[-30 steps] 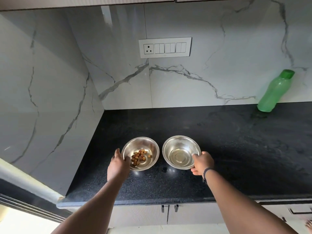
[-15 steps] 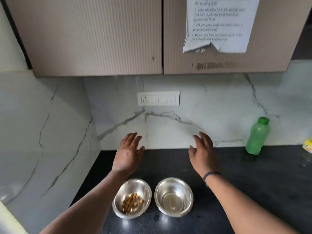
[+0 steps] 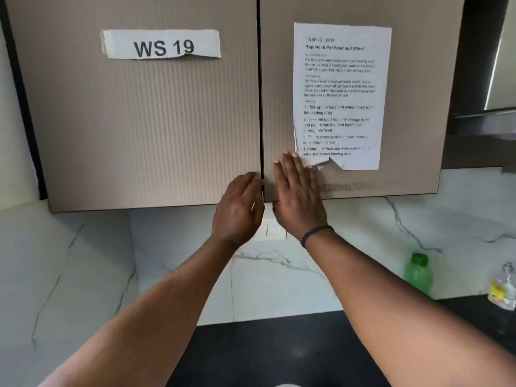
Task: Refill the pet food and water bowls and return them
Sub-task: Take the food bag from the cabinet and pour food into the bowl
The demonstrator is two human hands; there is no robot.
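Both my hands are raised to the bottom of the wall cupboard, at the dark gap between its two doors. My left hand is at the inner edge of the left door, fingers bent toward the gap; whether it grips the edge I cannot tell. My right hand lies with straight fingers against the right door, beside the gap. Both doors look closed. The two steel bowls are out of view below the frame. A green water bottle stands on the black counter at the right.
A paper task sheet is stuck on the right door, and a "WS 19" label on the left door. A small clear bottle with a yellow label stands at the far right. A white switch plate sits behind my hands.
My hands have left the bowls and risen from the counter to the cupboard doors. My view has tilted up, so the bowls have dropped out of sight.
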